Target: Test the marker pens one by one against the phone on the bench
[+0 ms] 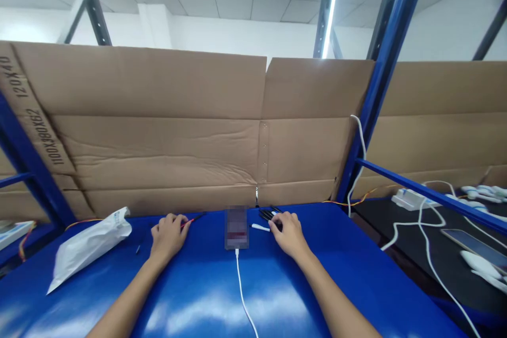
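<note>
- Left hand: thumb and fingertips appear clamped on a red-and-black pen-like item, at the far left-centre of the blue table surface.
- Right hand: fingers curl beside a group of black slender items, right of the phone. Whether they grip one cannot be told.
- A white slender item lies between phone and right hand.
- For good handling, use a light pinch near the item's middle and rest both wrists low.
- Separate the black items singly; avoid dragging the white cable plugged into the phone's near end.
- The phone's screen is blurred out; its content is unreadable.
- The right fingers hide part of the black items; their count is unclear.
- The cable and both forearms run off the near edge.
</note>
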Demonstrator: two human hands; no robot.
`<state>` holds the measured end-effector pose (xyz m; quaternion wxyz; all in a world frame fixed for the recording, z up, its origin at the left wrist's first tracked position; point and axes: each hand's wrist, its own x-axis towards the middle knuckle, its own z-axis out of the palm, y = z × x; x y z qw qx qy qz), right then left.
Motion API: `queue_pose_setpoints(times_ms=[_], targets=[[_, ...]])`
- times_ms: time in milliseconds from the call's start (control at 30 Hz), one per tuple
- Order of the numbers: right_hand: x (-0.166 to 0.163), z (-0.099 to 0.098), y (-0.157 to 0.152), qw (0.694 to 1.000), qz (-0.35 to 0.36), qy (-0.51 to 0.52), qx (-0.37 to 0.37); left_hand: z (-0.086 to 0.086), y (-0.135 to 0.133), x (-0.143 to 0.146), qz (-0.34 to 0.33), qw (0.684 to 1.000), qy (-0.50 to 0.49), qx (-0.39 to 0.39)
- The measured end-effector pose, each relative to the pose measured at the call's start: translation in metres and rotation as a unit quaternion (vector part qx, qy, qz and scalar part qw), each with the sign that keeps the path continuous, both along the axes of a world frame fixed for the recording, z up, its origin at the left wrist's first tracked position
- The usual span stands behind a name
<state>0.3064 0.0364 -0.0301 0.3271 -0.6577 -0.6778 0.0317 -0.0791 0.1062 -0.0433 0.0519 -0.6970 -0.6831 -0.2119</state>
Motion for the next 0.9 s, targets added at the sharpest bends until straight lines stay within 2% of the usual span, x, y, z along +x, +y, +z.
queue_pose_setpoints(times_ms=[167, 267, 367, 467, 533, 600, 633, 700, 900], targets=[[-0.008, 0.002, -0.005, 0.998, 0.055, -0.006, -0.006, 0.007, -0.014, 0.002, -0.059, 0.998, -0.018, 0.009], [-0.010, -0.002, -0.009, 0.996, 0.058, -0.047, -0.043, 0.013, -0.033, 0.019, -0.099, 0.993, -0.068, 0.019], [-0.009, -0.003, -0.010, 0.996, 0.030, -0.062, -0.060, 0.021, -0.060, 0.048, -0.181, 0.955, -0.234, 0.025], [-0.012, 0.006, -0.013, 0.998, 0.041, -0.026, -0.043, 0.027, -0.085, 0.072, -0.271, 0.932, -0.242, 0.005], [-0.020, 0.016, -0.020, 0.994, 0.100, 0.033, -0.021, 0.027, -0.096, 0.080, -0.325, 0.924, -0.202, -0.008], [-0.033, 0.025, -0.031, 0.969, 0.219, 0.108, -0.030, 0.025, -0.101, 0.082, -0.356, 0.919, -0.168, -0.016], [-0.039, 0.028, -0.037, 0.951, 0.272, 0.137, -0.049, 0.024, -0.101, 0.082, -0.364, 0.918, -0.156, -0.017], [-0.052, 0.032, -0.049, 0.928, 0.333, 0.153, -0.066, 0.022, -0.101, 0.080, -0.365, 0.918, -0.151, -0.018], [-0.064, 0.030, -0.060, 0.921, 0.350, 0.161, -0.058, 0.027, -0.099, 0.075, -0.325, 0.917, -0.229, -0.031]])
